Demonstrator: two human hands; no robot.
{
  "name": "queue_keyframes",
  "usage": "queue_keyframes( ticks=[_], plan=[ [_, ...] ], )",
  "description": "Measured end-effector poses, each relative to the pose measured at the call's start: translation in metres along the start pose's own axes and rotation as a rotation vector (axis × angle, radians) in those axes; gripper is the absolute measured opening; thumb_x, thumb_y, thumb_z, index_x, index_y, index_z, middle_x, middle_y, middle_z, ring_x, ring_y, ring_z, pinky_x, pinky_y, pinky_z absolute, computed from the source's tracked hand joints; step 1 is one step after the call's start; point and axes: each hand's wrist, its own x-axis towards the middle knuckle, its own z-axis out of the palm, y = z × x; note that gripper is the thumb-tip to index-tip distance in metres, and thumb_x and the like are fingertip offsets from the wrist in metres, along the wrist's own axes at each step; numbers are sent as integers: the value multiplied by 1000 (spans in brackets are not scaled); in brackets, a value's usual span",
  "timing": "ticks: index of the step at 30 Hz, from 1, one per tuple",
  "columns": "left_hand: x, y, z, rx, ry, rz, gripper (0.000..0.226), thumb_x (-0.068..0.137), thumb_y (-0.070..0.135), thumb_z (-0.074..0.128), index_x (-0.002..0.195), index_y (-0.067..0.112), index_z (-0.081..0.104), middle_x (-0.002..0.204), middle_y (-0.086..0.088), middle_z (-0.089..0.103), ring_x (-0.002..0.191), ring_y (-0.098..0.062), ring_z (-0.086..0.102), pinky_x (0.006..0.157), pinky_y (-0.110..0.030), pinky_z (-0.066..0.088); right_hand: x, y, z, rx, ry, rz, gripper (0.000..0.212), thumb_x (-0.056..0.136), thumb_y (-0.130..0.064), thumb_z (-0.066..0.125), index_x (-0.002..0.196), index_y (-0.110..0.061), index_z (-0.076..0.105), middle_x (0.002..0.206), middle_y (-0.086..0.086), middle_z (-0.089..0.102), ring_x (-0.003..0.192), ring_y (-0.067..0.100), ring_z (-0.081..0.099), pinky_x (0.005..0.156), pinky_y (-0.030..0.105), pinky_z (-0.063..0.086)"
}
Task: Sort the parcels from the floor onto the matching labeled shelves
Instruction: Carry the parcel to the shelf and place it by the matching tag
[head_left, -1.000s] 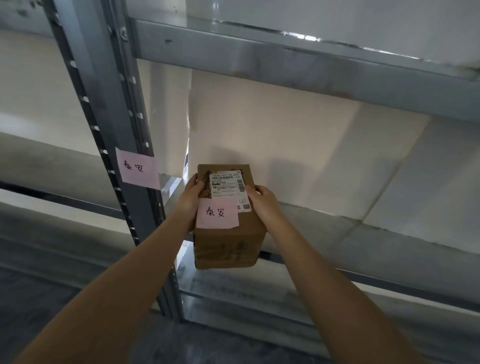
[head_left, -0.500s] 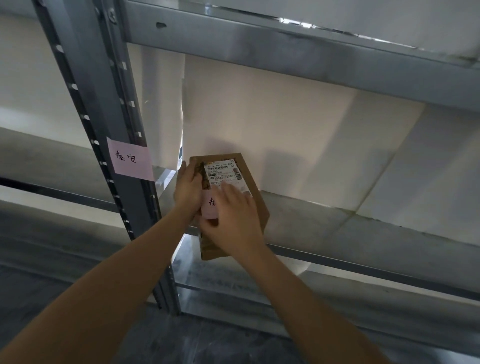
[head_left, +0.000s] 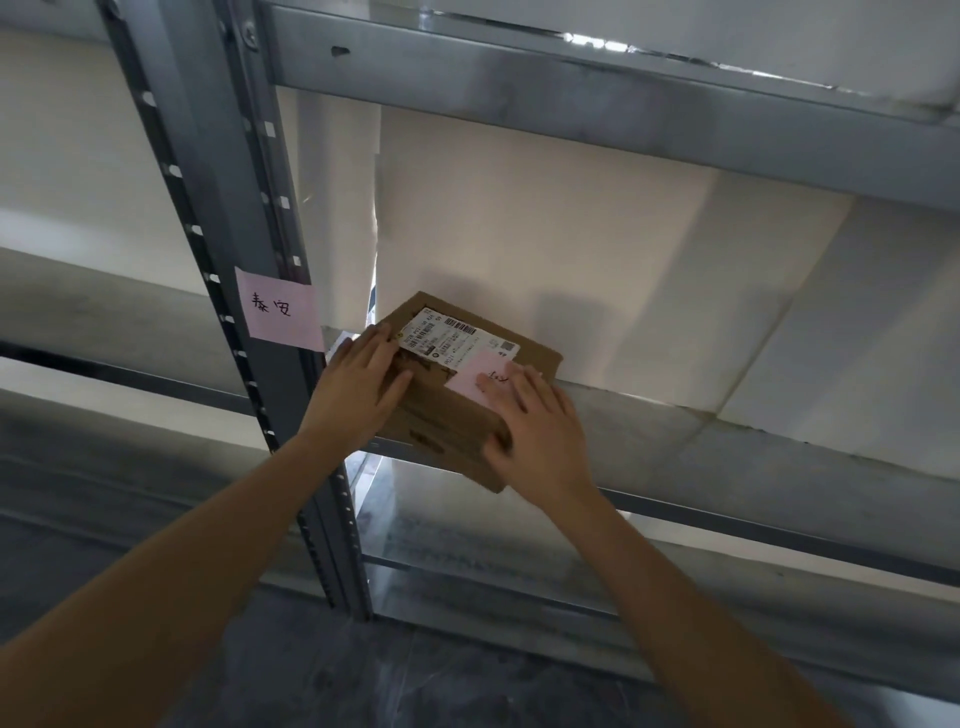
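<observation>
While cardboard parcel (head_left: 457, 400) is seen at frame centre, resting skewed on metal shelf (head_left: 675, 441) with near corner overhanging front edge, placement is judged nearly complete. Left hand (head_left: 363, 387) is laid flat on parcel's left top; right hand (head_left: 535, 421) is spread over right side, thumb on front face: pressing contact, not closed grasp. Pink note on parcel (head_left: 480, 382) is partly covered; match with pink label on upright (head_left: 280, 309) cannot be confirmed. Squaring, pushing in, release are left. Other parcels: none in view.
</observation>
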Motion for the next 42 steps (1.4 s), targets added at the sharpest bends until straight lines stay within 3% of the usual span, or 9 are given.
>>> queue_keyframes(
  ticks=[4, 9, 17, 23, 30, 42],
  plan=[
    [-10, 4, 3, 60, -43, 33, 61, 93, 39, 43, 146, 15, 23, 157, -4, 18, 145, -22, 12, 118, -40, 3, 8, 23, -11, -28, -64, 40, 65, 90, -38, 47, 149, -31, 21, 161, 2, 13, 149, 21, 9, 118, 42, 11],
    [-12, 11, 8, 95, -64, 18, 71, 91, 42, 45, 149, 18, 11, 159, -3, 7, 146, -22, 5, 115, -37, -4, 27, 42, -14, -57, -143, 29, 72, 91, -47, 51, 150, -33, 14, 162, -3, 7, 149, 18, 6, 118, 44, 13],
    [-2, 29, 4, 216, -141, -70, 74, 91, 46, 42, 149, 21, 3, 159, -2, -1, 146, -21, -1, 117, -41, -3, 38, 44, -8, -134, -94, 72, 68, 94, -34, 51, 151, -29, 14, 162, 4, 8, 149, 23, 8, 118, 45, 15],
    [-1, 40, 1, 222, -150, -158, 77, 90, 49, 41, 149, 24, -3, 159, -3, -2, 146, -23, -1, 117, -46, -1, 35, 39, -15, -60, -75, 107, 71, 92, -48, 48, 151, -30, 12, 162, 3, 5, 149, 24, 8, 118, 45, 11],
    [-12, 56, -17, 231, -128, -116, 70, 92, 49, 36, 149, 26, 2, 159, -2, -2, 146, -24, -2, 117, -47, 1, 5, 44, -25, 41, -3, 183, 69, 93, -47, 44, 151, -28, 13, 162, 4, 10, 148, 25, 12, 117, 46, 14],
    [-54, 110, -39, 212, -33, 96, 68, 90, 47, 43, 147, 22, 16, 159, -6, 6, 146, -25, 0, 117, -44, 2, -119, 51, -87, -26, 139, 409, 78, 88, -51, 51, 151, -29, 11, 162, 1, 7, 149, 22, 10, 117, 46, 14]
  ],
)
